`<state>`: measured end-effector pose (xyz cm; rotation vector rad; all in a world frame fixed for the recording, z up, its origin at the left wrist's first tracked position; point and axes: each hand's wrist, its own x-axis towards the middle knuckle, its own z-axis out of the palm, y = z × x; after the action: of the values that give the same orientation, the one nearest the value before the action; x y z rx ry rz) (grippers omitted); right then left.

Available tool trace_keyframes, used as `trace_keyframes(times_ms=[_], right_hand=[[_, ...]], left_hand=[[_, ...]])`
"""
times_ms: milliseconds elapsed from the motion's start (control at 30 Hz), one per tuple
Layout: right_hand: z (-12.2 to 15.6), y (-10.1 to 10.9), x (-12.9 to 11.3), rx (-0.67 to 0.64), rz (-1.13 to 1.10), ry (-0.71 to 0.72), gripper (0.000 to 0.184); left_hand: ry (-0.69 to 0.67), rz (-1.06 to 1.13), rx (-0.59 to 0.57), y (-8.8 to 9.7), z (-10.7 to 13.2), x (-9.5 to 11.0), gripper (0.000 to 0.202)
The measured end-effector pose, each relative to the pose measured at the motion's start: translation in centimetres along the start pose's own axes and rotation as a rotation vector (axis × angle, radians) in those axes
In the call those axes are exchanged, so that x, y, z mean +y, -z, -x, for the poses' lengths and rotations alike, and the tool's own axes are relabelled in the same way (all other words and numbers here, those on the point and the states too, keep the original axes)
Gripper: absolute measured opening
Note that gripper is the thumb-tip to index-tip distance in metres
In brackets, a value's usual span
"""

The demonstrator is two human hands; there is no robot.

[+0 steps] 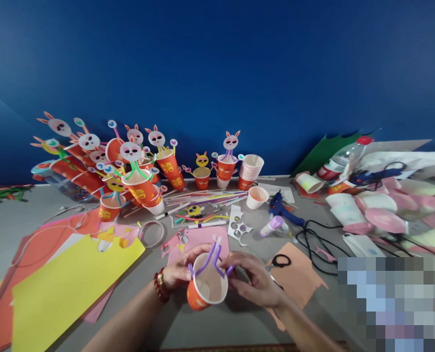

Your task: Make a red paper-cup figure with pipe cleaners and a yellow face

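Left hand [179, 271] grips the cup [206, 288]; right hand [256, 281] pinches a purple straw [207, 261] at its rim, above the surface [5, 234]

We see a blue glue gun [281, 208]; scissors [279, 261] lie in front of it, stacked cups [250, 171] behind it, and yellow paper [67, 288] far to its left.

- A plain, matte, deep blue wall [217, 73] fills the upper half, from 9 through 12 to 3 o'clock.
- A grey tabletop [5, 230] meets the wall's foot and spreads toward 6 o'clock.
- The light is soft and even, and the wall darkens toward its upper corners.
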<state>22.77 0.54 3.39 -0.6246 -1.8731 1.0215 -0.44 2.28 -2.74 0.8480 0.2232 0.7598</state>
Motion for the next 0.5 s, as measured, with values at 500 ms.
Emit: trace_keyframes(times_ms=[500], right_hand=[[0.9,-0.7,2.2,0.07,-0.025,-0.131,0.075]], left_hand=[[-0.066,0.015,0.133,-1.7,-0.5,0.3,0.055]])
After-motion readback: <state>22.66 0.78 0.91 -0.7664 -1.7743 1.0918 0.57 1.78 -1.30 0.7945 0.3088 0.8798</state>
